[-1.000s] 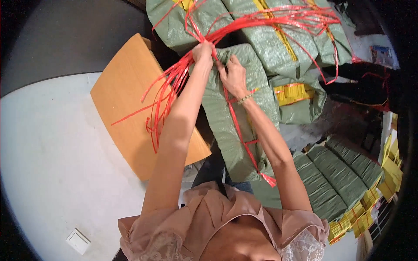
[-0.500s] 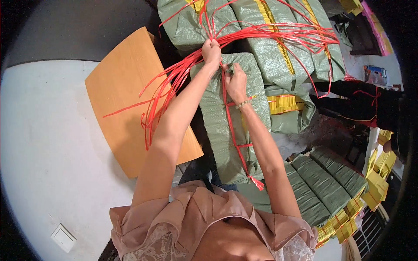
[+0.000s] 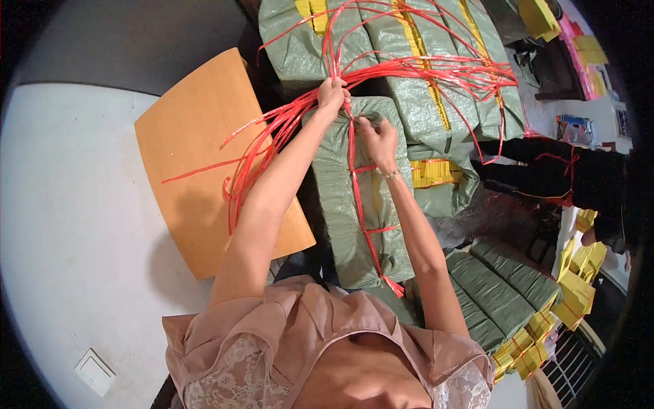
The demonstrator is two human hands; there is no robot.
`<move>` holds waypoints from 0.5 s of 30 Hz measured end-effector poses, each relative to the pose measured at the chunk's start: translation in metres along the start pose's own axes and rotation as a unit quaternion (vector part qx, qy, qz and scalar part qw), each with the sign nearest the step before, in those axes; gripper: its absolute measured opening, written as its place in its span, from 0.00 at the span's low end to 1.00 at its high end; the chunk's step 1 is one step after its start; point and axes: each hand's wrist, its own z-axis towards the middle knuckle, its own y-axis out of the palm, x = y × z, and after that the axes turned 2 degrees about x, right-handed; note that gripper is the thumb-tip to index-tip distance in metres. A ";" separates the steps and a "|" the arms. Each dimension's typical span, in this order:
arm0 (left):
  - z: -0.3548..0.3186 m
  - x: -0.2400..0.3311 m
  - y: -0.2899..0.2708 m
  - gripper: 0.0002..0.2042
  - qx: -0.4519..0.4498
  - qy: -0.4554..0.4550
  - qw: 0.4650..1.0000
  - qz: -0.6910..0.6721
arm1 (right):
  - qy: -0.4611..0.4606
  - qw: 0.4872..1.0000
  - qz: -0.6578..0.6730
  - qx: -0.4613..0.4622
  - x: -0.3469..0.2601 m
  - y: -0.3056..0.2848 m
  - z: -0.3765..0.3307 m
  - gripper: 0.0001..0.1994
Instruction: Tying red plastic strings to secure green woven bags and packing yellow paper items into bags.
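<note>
A packed green woven bag stretches in front of me, with red plastic twine running down its length and crossing it in places. My left hand is closed around the red twine at the bag's far end. A large bundle of red twine strands fans out to both sides of that hand. Just right of it, my right hand, with a beaded bracelet on the wrist, has its fingers pinched on a gathered corner of the bag. The twine ends in a frayed knot at the near end.
Larger green bales with yellow contents showing stand beyond. A wooden board lies at left beside a white wall. More green bales and yellow bundles sit at lower right. Another person in dark clothes is at right.
My right hand has shifted slightly right, away from the left hand, and now pinches the bag's corner. My left hand keeps its hold on the twine. The whole view has shifted a little.
</note>
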 end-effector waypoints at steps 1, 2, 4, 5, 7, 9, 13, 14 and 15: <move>-0.003 0.005 -0.013 0.13 -0.037 -0.012 0.999 -0.032 | 0.037 0.999 -0.007 -0.002 -0.004 -0.001 -0.001 0.10; -0.005 0.009 -0.028 0.17 -0.100 -0.003 0.995 0.017 | -0.015 1.000 0.022 0.008 -0.007 0.000 -0.002 0.13; -0.025 0.009 -0.027 0.16 -0.151 0.066 0.985 0.060 | 0.040 0.998 0.048 0.003 -0.007 -0.003 -0.001 0.14; -0.036 0.006 -0.023 0.16 -0.199 0.133 0.965 0.103 | 0.097 0.992 0.076 -0.001 -0.004 -0.006 0.000 0.16; -0.034 -0.005 -0.026 0.13 -0.172 0.213 0.952 0.136 | 0.080 0.996 0.041 0.010 -0.011 0.000 0.005 0.18; -0.034 -0.013 -0.030 0.13 -0.087 0.151 0.972 0.157 | 0.091 0.993 -0.078 -0.002 -0.020 0.001 0.005 0.16; -0.026 -0.017 -0.029 0.13 -0.048 0.122 0.981 0.145 | 0.023 0.997 -0.069 0.006 -0.039 0.009 -0.001 0.12; -0.027 -0.020 -0.029 0.12 -0.037 0.108 0.984 0.136 | 0.049 0.999 -0.009 0.013 -0.038 0.011 -0.007 0.12; -0.028 -0.016 -0.024 0.12 -0.030 0.095 0.987 0.127 | 0.074 0.996 0.049 0.024 -0.040 0.010 -0.009 0.11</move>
